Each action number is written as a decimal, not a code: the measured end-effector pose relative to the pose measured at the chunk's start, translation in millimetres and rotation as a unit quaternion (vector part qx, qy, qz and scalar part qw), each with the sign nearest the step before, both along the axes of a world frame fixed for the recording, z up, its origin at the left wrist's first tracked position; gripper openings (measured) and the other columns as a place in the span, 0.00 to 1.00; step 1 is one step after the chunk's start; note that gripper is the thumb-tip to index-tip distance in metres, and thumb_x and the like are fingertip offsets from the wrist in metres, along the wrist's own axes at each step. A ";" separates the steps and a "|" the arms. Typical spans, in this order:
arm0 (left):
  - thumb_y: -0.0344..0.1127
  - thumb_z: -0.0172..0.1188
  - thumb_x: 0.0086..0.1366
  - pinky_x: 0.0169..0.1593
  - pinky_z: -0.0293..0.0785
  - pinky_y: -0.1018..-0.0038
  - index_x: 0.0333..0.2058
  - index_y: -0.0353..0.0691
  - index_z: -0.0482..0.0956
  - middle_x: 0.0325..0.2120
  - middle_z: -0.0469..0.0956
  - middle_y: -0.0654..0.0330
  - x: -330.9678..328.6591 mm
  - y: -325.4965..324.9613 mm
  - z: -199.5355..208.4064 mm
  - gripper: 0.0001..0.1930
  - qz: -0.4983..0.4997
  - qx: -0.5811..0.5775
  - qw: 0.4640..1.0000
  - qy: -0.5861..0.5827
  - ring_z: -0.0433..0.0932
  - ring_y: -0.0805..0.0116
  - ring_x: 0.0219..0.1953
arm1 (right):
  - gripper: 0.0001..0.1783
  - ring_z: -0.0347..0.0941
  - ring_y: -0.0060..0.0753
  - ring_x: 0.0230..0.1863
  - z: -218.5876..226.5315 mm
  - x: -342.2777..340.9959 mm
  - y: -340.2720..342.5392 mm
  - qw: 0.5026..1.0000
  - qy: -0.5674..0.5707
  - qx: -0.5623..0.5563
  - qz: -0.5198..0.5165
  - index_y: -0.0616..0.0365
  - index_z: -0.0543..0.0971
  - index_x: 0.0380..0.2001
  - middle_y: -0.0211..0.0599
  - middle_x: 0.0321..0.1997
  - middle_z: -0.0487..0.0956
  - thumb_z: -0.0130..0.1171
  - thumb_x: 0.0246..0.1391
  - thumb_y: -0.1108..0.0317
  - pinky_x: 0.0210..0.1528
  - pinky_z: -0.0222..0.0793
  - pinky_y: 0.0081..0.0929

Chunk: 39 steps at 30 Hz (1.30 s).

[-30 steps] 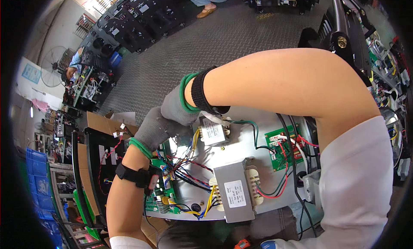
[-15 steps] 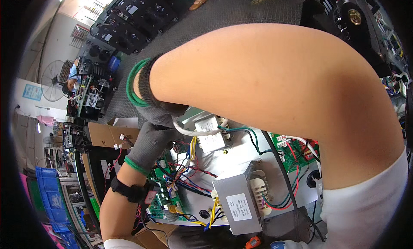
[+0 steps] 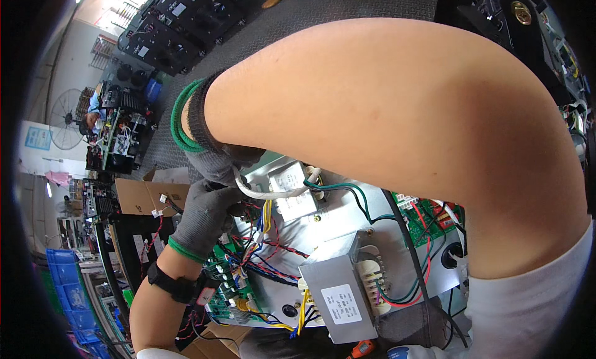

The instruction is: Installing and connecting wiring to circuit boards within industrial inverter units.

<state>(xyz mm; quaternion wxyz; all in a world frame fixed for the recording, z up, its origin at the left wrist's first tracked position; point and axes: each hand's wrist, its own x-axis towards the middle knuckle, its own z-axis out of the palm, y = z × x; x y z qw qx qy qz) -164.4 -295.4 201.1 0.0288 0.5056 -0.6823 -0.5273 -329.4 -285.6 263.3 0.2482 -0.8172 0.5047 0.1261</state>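
Note:
My left hand [image 3: 202, 219], in a grey glove with a green cuff, is at the left edge of a metal plate [image 3: 344, 204] carrying electronics. Its fingers are curled together, and what they pinch is hidden. Just above it my right hand [image 3: 214, 163], gloved alike, reaches across from the right with fingers closed. A thick white cable [image 3: 267, 194] runs into its grip from beside a small silver box [image 3: 290, 184]. My right forearm covers the plate's far side. Below my left hand sits a green circuit board [image 3: 233, 281] with bundled coloured wires [image 3: 264, 241].
A large silver transformer [image 3: 338, 303] stands on the plate's near side. A second green board [image 3: 428, 219] lies at right, with a black cable [image 3: 406, 247] crossing beside it. At left are a cardboard box [image 3: 146, 196] and blue bins [image 3: 65, 291]. Black cabinets [image 3: 180, 27] stand behind.
The scene has shifted slightly left in view. Both hands keep nearly the same place at the plate's left edge, close together, with the white cable still at my right hand.

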 end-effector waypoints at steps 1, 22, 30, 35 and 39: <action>0.31 0.54 0.60 0.14 0.55 0.83 0.29 0.36 0.78 0.15 0.71 0.67 -0.1 0.0 0.4 0.06 0.005 -0.012 1.000 -0.016 0.63 0.83 0.11 | 0.21 0.77 0.43 0.42 -0.8 -0.7 -1.0 1.000 -0.001 -0.002 0.000 0.61 0.77 0.44 0.44 0.42 0.80 0.58 0.49 0.59 0.45 0.72 0.40; 0.29 0.55 0.59 0.19 0.66 0.84 0.40 0.37 0.76 0.22 0.78 0.62 3.0 0.4 -12.0 0.09 -0.004 0.012 0.999 0.049 0.73 0.80 0.18 | 0.25 0.77 0.42 0.43 -13.0 -8.3 -18.8 0.999 -0.008 0.009 -0.035 0.62 0.75 0.46 0.45 0.43 0.79 0.58 0.49 0.56 0.46 0.71 0.40; 0.29 0.54 0.59 0.17 0.61 0.85 0.37 0.36 0.76 0.21 0.77 0.62 0.9 1.9 -7.1 0.08 0.025 -0.010 0.999 0.023 0.71 0.81 0.16 | 0.26 0.77 0.42 0.43 -18.5 -13.8 -24.9 0.998 -0.018 0.025 -0.062 0.62 0.75 0.47 0.45 0.44 0.79 0.58 0.49 0.55 0.47 0.71 0.40; 0.30 0.53 0.59 0.15 0.58 0.86 0.34 0.36 0.76 0.20 0.76 0.62 -1.7 1.5 -5.4 0.06 0.016 0.015 0.999 0.042 0.68 0.81 0.13 | 0.27 0.76 0.42 0.44 -20.2 -17.2 -26.4 0.997 -0.025 0.031 -0.071 0.62 0.74 0.48 0.45 0.44 0.79 0.58 0.49 0.54 0.47 0.71 0.40; 0.30 0.53 0.59 0.15 0.59 0.86 0.32 0.35 0.76 0.18 0.74 0.61 -3.2 -3.3 -5.8 0.06 0.035 0.046 0.998 0.015 0.68 0.80 0.13 | 0.27 0.76 0.42 0.44 -20.6 -20.3 -29.9 0.995 -0.032 0.041 -0.084 0.62 0.74 0.48 0.45 0.44 0.78 0.58 0.49 0.53 0.48 0.70 0.40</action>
